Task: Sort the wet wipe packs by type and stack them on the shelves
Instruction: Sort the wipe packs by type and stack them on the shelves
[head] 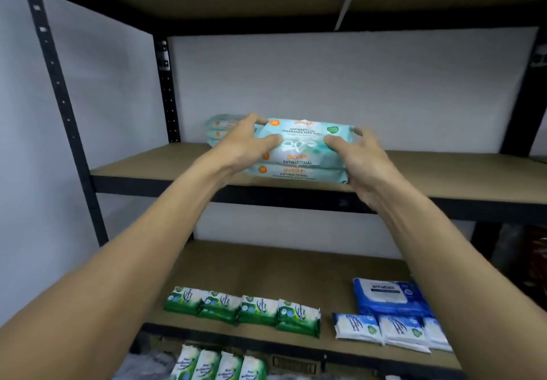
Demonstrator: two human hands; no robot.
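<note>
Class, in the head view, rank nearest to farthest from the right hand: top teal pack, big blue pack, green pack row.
1. top teal pack: held by right hand
2. big blue pack: lower shelf, right
3. green pack row: lower shelf, left

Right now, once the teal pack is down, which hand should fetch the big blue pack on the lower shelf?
Probably the right hand: it grips the teal pack at its right end, and the big blue pack lies below on that side. The left hand would cross over.

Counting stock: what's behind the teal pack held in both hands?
Behind the held pack, a second stack of similar teal packs; the left hand hides its right side.
</note>
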